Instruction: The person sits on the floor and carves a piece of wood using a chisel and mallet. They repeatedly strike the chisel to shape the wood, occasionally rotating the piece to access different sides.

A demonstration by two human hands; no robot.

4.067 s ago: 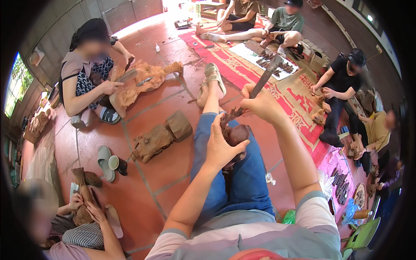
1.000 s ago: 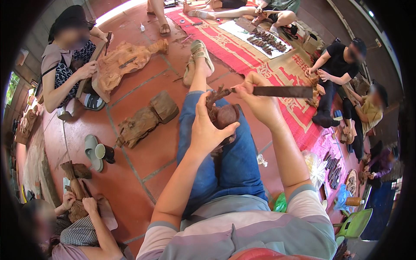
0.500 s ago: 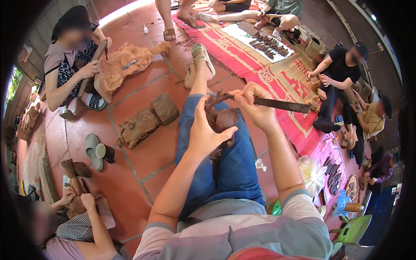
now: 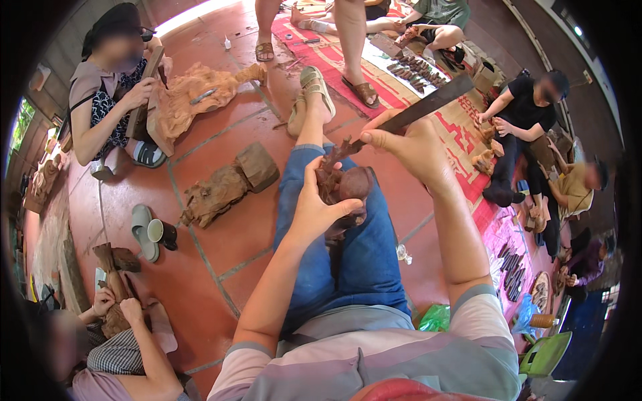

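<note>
A dark brown wood carving (image 4: 355,183), with a rounded bulge and a knobbly branch-like part sticking up, rests over my jeans between my knees. My left hand (image 4: 314,210) is wrapped round its near left side, thumb lying across the front. My right hand (image 4: 413,150) grips a long flat dark file (image 4: 433,102) that slants up to the right. The file's lower end lies beside the top of the branch-like part; whether the two touch, I cannot tell. My fingers hide the carving's left underside.
A carved wood block (image 4: 227,184) lies on the red tiles to my left, near grey slippers (image 4: 142,234) and a cup (image 4: 162,234). Co-workers sit on both sides. Someone stands ahead, one sandalled foot (image 4: 362,91) on the red mat (image 4: 321,57); carving tools lie beyond.
My right hand has moved right, and the file has swung from nearly level to slanting upward. The standing person's foot has stepped down closer to me. My left hand keeps its hold.
</note>
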